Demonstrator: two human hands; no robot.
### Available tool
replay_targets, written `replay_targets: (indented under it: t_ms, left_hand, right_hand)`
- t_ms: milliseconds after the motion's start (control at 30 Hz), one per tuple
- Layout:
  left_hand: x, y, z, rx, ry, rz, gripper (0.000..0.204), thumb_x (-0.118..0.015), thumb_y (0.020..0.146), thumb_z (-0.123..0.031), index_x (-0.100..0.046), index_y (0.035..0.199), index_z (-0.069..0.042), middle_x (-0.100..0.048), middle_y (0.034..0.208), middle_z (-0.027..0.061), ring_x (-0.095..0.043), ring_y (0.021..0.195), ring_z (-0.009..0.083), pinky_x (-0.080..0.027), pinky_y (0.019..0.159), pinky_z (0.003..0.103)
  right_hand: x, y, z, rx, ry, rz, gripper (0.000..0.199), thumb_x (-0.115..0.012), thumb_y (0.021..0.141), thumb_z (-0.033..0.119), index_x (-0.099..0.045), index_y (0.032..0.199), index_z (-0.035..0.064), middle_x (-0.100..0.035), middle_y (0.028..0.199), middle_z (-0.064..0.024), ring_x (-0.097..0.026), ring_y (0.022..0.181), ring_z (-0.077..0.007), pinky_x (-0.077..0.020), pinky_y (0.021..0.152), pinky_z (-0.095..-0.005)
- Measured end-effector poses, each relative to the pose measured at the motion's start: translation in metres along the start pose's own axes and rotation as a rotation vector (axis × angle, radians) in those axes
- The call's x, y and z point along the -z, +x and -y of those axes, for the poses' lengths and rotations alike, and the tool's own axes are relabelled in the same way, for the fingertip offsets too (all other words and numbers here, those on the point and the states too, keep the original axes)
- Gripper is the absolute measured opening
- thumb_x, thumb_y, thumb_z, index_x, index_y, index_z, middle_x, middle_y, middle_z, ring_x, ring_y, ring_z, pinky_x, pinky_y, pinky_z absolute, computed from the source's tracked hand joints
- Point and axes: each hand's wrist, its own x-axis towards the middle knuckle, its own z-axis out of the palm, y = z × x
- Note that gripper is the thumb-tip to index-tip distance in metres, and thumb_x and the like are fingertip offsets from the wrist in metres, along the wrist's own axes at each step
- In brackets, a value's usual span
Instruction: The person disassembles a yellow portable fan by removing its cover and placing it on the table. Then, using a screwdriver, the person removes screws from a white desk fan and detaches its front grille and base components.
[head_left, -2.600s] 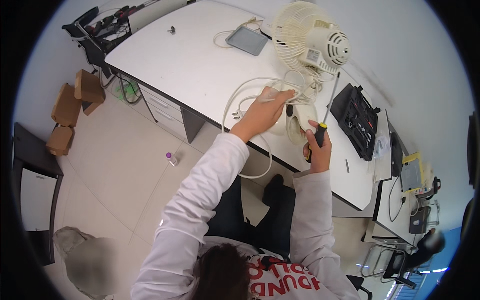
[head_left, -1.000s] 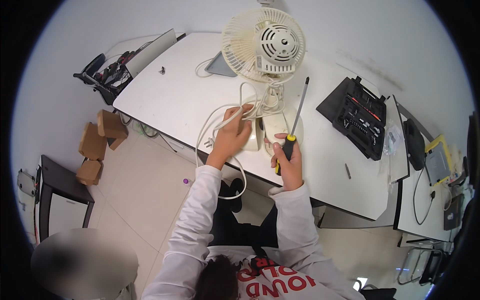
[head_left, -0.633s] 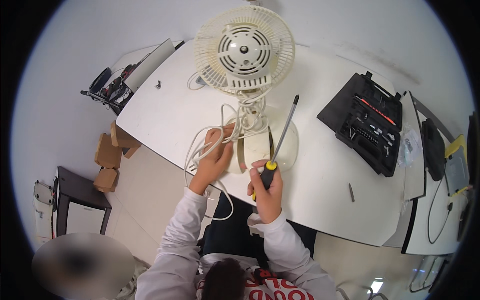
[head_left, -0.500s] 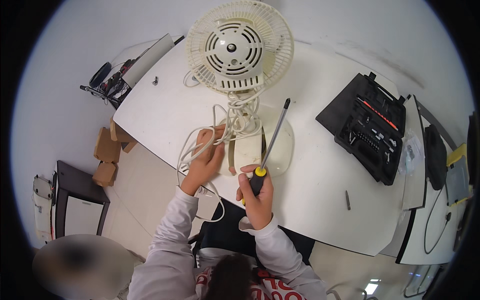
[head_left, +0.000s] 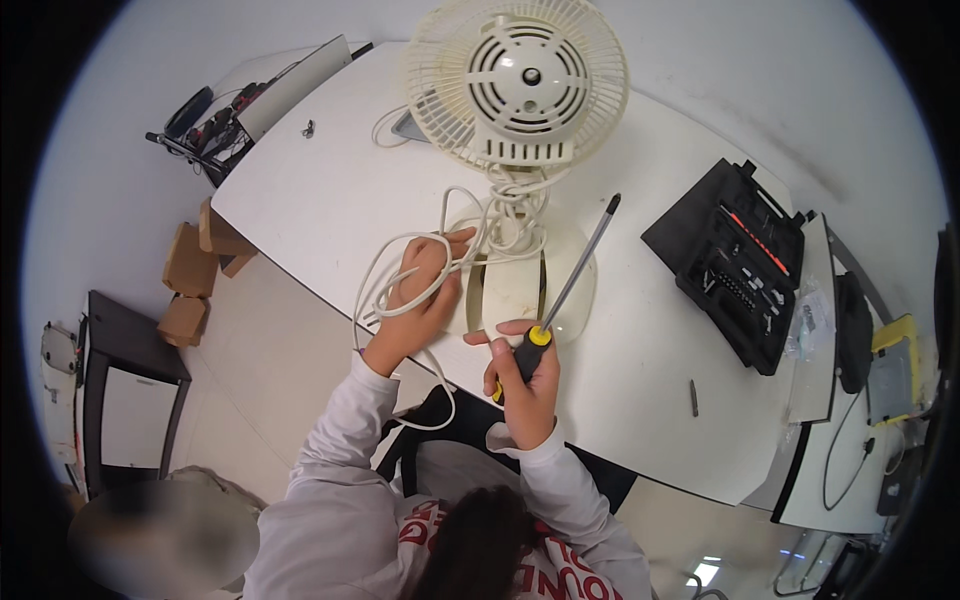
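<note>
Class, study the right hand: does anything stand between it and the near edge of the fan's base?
Nothing visible does: the right hand, holding the screwdriver, is at the near edge of the fan's base, though contact is unclear. The looped white cord lies farther back and leftward, with strands at the left hand.

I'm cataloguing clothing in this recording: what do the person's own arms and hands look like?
The left sleeve and right sleeve are long, loose, whitish and wrinkled, ending near the wrists. The left hand and right hand are bare, without gloves.
</note>
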Motion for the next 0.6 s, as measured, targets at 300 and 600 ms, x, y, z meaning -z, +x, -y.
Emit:
replay_targets:
  t_ms: [300, 600]
  left_hand:
    - [0.004, 0.001, 0.006, -0.035, -0.039, -0.050, 0.032, -0.056, 0.076, 0.006, -0.058, 0.107, 0.000, -0.062, 0.118, 0.0157, -0.055, 0.103, 0.0356, -0.044, 0.090, 0.040]
    - [0.010, -0.002, -0.003, 0.029, -0.119, 0.009, 0.043, -0.060, 0.070, 0.007, -0.060, 0.112, 0.001, -0.058, 0.124, 0.0187, -0.052, 0.109, 0.0418, -0.042, 0.096, 0.047]
  right_hand:
    - [-0.001, -0.003, -0.002, 0.009, -0.123, -0.084, 0.015, -0.050, 0.097, 0.008, -0.046, 0.111, 0.0064, -0.067, 0.098, -0.0179, -0.048, 0.056, -0.0083, -0.0396, 0.053, -0.0205]
    - [0.008, -0.022, -0.001, -0.002, -0.055, -0.158, 0.016, -0.050, 0.094, 0.006, -0.042, 0.107, 0.0090, -0.065, 0.089, -0.0222, -0.050, 0.054, -0.0142, -0.0424, 0.051, -0.0250]
